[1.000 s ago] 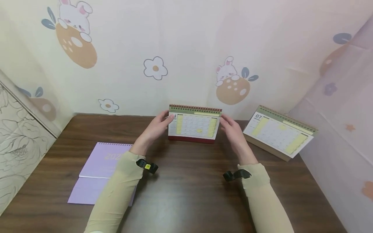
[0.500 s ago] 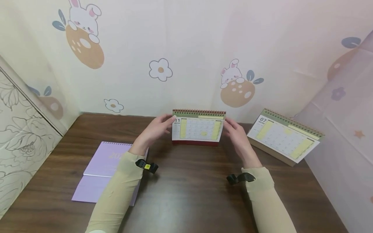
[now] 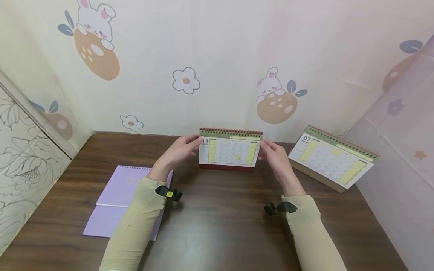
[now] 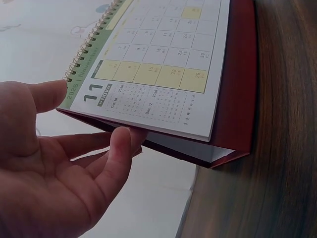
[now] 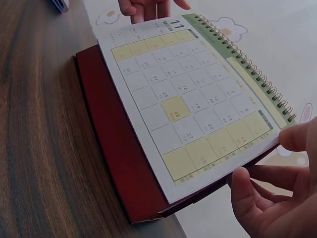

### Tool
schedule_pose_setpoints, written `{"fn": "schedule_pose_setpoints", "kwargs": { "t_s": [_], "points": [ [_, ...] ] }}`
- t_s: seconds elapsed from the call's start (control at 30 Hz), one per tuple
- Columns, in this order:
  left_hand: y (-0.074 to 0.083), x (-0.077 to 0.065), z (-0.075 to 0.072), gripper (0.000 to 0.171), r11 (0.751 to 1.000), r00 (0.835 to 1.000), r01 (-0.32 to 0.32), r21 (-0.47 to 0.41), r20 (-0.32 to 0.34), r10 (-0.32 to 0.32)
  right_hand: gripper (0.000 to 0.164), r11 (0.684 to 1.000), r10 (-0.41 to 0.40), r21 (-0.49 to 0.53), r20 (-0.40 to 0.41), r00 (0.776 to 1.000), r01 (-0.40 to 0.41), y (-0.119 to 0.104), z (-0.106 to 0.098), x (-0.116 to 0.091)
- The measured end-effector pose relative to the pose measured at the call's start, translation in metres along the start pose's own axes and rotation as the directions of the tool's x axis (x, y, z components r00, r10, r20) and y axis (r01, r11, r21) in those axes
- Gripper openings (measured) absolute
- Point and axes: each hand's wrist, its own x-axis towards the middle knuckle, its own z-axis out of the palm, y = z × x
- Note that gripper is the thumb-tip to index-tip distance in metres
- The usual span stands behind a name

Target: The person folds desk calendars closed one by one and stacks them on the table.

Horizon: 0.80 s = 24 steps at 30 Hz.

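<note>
Calendar [image 3: 228, 150], red-based and showing "11", at the centre of the head view, seemingly standing on the desk [image 3: 217, 222] near its back edge. Likely light, with a stiff red base [image 5: 129, 163] and softer, easily creased pages [image 5: 193, 104]; smooth-looking, so perhaps a little slippery. Best held by the two side edges, thumb in front and fingers behind, clear of the wire rings [image 5: 270, 88], likely to bend if squeezed, and of the loose lower page corners. Left grip [image 3: 181, 148] narrow, pinching the left edge, thumb at the upper corner; right grip [image 3: 274, 156] holding the opposite edge in much the same way. Farther out, purple calendar [image 3: 116, 184] at lower left, partly hidden behind a sleeve [image 3: 133, 222]; "07" calendar [image 3: 333, 158] set at an angle on the right; bunny-print cloth [image 3: 223, 64] across the top.
</note>
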Motion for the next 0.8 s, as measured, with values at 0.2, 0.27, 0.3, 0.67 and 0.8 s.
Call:
{"fn": "schedule_pose_setpoints", "kwargs": {
  "t_s": [0.2,0.27,0.3,0.67,0.8],
  "points": [
    [-0.0030,-0.0034,0.0001,0.074,0.999,1.000,0.027,0.018,0.011,-0.027,0.066,1.000,0.001,0.008,0.019,1.000,-0.001,0.0006,0.0014,-0.0021],
    [-0.0036,-0.0039,0.0004,0.074,0.999,0.999,0.031,0.025,0.014,-0.032,0.067,1.000,0.001,0.028,0.033,0.999,-0.002,0.0015,0.0017,-0.0017],
    [-0.0039,-0.0038,0.0005,0.075,0.999,0.999,0.032,0.024,0.017,-0.033,0.068,0.999,-0.002,0.037,0.040,0.999,0.001,0.0017,0.0017,-0.0016],
    [0.0033,-0.0007,0.0012,0.077,0.999,1.000,-0.003,-0.043,0.014,0.003,0.068,0.995,-0.024,0.094,0.090,0.996,0.015,-0.0045,-0.0013,-0.0061],
    [0.0048,-0.0010,0.0025,0.075,0.995,1.000,-0.018,-0.094,0.005,0.018,0.070,0.995,-0.039,0.095,0.107,0.993,0.029,-0.0059,0.0003,-0.0074]
  ]
}}
